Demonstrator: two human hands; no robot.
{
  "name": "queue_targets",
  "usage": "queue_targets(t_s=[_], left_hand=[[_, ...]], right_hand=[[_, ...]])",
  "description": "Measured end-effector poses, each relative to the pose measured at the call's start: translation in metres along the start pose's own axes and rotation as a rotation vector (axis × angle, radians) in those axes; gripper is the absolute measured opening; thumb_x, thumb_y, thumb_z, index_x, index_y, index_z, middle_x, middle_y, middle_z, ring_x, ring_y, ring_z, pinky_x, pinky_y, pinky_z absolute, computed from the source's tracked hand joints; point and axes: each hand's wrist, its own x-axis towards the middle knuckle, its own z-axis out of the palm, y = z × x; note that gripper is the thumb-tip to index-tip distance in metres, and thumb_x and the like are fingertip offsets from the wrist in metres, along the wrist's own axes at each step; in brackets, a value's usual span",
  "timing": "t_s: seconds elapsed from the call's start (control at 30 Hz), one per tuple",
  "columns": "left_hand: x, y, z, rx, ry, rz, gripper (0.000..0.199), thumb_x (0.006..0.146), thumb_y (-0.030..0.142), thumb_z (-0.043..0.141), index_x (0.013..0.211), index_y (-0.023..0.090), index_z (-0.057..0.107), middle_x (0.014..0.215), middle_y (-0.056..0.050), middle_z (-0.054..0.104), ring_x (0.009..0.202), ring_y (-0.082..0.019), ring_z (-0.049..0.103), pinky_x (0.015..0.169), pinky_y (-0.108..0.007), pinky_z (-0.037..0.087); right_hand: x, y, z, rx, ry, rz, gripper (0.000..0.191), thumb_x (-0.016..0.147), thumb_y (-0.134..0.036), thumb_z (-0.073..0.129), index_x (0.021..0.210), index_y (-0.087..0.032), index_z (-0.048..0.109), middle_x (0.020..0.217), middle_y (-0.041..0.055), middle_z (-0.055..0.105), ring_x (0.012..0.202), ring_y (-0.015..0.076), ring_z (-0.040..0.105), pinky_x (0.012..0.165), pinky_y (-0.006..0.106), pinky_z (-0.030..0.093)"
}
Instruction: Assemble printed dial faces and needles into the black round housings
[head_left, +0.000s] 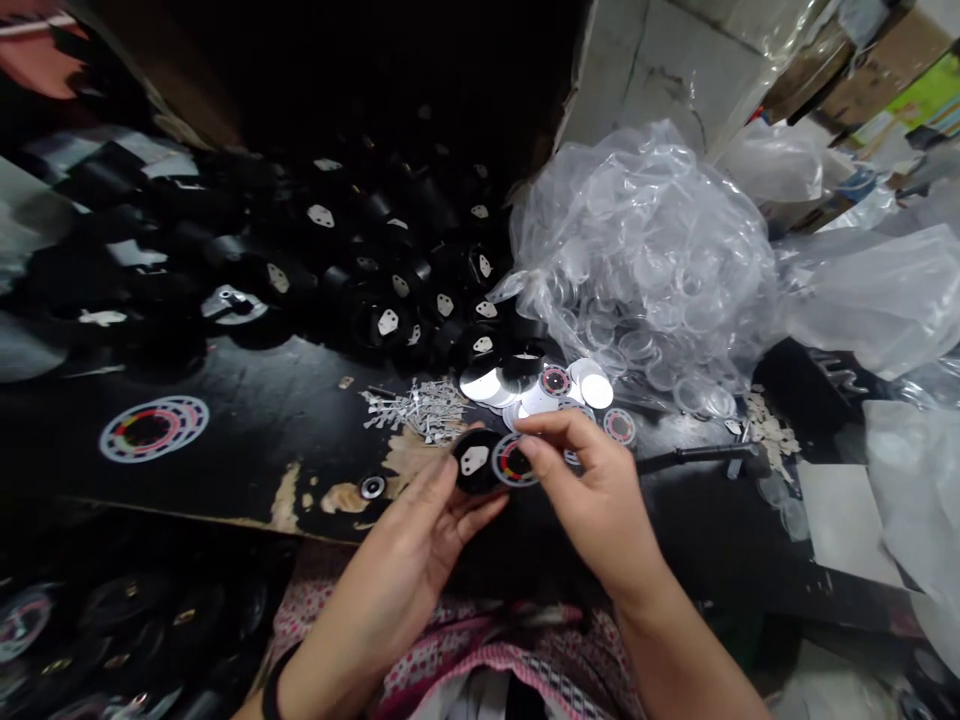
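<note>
My left hand (427,525) is closed around a round black housing (478,462) with a pale metal plate in its face. Between thumb and fingers, my right hand (581,480) pinches a printed dial disc (511,460) with a red and grey ring, at the right edge of the housing. Just beyond my hands lie a pile of small pale metal pointers (427,410) and a spread of shiny round discs (487,388), some with printed dials (556,381) among them. A small black ring-shaped part (372,487) rests left of my left hand.
Many black housings (390,300) are heaped at the back. A clear plastic bag (645,230) of transparent round covers stands at back right. Printed dials (154,430) lie at left. On the right are a black-handled tool (697,453), small metal plates (770,428) and a white card (847,520).
</note>
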Motion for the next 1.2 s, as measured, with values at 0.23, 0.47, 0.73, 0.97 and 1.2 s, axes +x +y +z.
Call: queue_targets(t_s=[0.23,0.47,0.73,0.97,1.2], left_hand=[[-0.004,-0.013,0.0,0.113,0.022,0.064,0.037,0.074,0.046,0.084,0.109,0.033,0.078,0.128,-0.001,0.072,0.124,-0.026,0.063,0.093,-0.026,0.058],[0.002,-0.014,-0.012,0.216,-0.096,0.108,0.033,0.082,0.042,0.078,0.114,0.037,0.075,0.135,0.003,0.068,0.127,-0.022,0.061,0.093,-0.023,0.057],[-0.011,-0.011,-0.048,0.545,-0.031,0.179,0.036,0.082,0.045,0.076,0.115,0.031,0.075,0.121,-0.003,0.074,0.117,-0.026,0.067,0.103,-0.035,0.053],[-0.018,0.007,-0.067,0.231,0.186,0.222,0.03,0.078,0.038,0.081,0.105,0.026,0.074,0.111,-0.004,0.077,0.11,-0.03,0.07,0.1,-0.045,0.055],[-0.017,0.012,-0.05,-0.003,0.23,0.255,0.018,0.081,0.028,0.078,0.098,0.024,0.074,0.103,-0.004,0.078,0.111,-0.027,0.07,0.107,-0.043,0.051]], right_hand=[[-0.002,-0.002,0.013,-0.067,-0.032,0.007,0.001,0.091,-0.02,0.063,0.091,-0.021,0.063,0.087,-0.0005,0.067,0.081,0.0136,0.063,0.072,0.026,0.049],[0.001,0.002,0.007,-0.035,-0.15,0.17,0.01,0.089,-0.026,0.064,0.087,-0.023,0.055,0.076,-0.0049,0.058,0.068,0.0114,0.056,0.061,0.024,0.043],[-0.006,0.001,0.01,-0.071,-0.371,0.149,0.009,0.091,-0.024,0.061,0.099,-0.021,0.06,0.086,-0.0019,0.065,0.076,0.0125,0.061,0.068,0.025,0.047],[0.026,-0.006,0.044,-0.826,-0.415,-0.18,0.015,0.096,-0.019,0.052,0.096,-0.016,0.067,0.099,0.0092,0.071,0.093,0.0272,0.065,0.083,0.043,0.044],[0.038,-0.006,0.068,-0.997,-0.447,-0.353,0.018,0.098,-0.018,0.049,0.097,-0.012,0.065,0.096,0.0141,0.07,0.09,0.031,0.065,0.078,0.044,0.041]])
